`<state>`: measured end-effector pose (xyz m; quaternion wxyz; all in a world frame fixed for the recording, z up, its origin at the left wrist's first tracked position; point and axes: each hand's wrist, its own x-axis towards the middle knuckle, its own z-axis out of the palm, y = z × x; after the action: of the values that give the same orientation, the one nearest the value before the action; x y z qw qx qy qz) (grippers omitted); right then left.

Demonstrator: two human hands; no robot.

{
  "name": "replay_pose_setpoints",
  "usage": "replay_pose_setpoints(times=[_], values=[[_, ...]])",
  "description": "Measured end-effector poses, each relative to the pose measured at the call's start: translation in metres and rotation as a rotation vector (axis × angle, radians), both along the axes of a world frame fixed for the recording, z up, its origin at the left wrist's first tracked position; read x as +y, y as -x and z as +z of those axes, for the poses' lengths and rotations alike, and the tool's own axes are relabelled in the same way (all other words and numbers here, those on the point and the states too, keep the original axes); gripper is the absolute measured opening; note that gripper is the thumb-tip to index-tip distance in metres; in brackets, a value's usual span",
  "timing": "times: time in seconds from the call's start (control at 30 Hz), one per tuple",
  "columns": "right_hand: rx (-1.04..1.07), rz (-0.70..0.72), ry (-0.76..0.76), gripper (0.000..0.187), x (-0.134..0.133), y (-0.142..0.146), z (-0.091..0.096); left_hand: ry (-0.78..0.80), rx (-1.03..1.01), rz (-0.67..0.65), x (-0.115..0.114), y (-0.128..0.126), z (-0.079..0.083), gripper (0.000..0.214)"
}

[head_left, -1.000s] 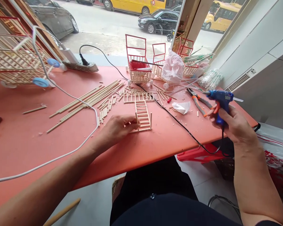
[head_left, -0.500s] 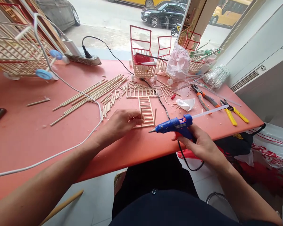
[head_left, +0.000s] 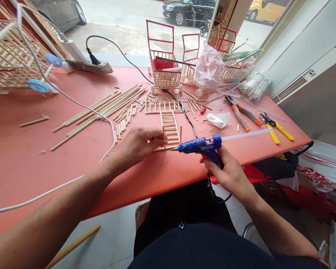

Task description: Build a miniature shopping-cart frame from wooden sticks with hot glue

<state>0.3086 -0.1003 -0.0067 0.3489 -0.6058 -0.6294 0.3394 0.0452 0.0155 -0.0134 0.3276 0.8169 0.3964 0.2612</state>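
A blue hot glue gun [head_left: 197, 145] is in my right hand [head_left: 229, 172], its nozzle pointing left, close to the near end of a ladder-like wooden stick frame [head_left: 170, 127]. A clear glue stick [head_left: 246, 134] juts out of its back. The fingers of my left hand [head_left: 142, 144] pinch a short upright wooden stick [head_left: 164, 135] at the frame's near left corner. Another upright stick [head_left: 180, 132] stands at the right corner. At the far end the frame meets a wider crosswise stick panel [head_left: 154, 107].
Long wooden sticks [head_left: 100, 110] and short cut pieces [head_left: 126, 119] lie left of the frame. Small stick-built carts [head_left: 165, 76] stand behind. Orange-handled pliers [head_left: 240, 116] and yellow-handled cutters [head_left: 274, 130] lie to the right. A white cable [head_left: 72, 102] crosses the left side.
The glue gun has shifted slightly left and its nozzle is nearer the frame's near end. My left hand keeps its pinch on the upright stick. The whole view has shifted a little.
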Motion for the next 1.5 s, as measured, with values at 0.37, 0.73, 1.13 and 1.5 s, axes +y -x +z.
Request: replay_pose_setpoints(times=[0.37, 0.73, 1.13, 1.5], values=[[-0.263, -0.032, -0.125, 0.056, 0.003, 0.018, -0.006, -0.031, -0.002, 0.005, 0.001, 0.001, -0.001, 0.021], [-0.302, -0.029, -0.105, 0.049, 0.001, 0.027, -0.003, -0.016, -0.012, 0.009, 0.001, 0.002, -0.001, 0.022], [-0.261, -0.023, -0.086, 0.05, 0.006, 0.032, 0.002, -0.005, 0.009, 0.016, -0.002, 0.001, 0.003, 0.021], [-0.336, -0.037, -0.162, 0.045, 0.004, 0.03, -0.007, -0.007, -0.002, 0.026, -0.003, 0.002, 0.001, 0.02]])
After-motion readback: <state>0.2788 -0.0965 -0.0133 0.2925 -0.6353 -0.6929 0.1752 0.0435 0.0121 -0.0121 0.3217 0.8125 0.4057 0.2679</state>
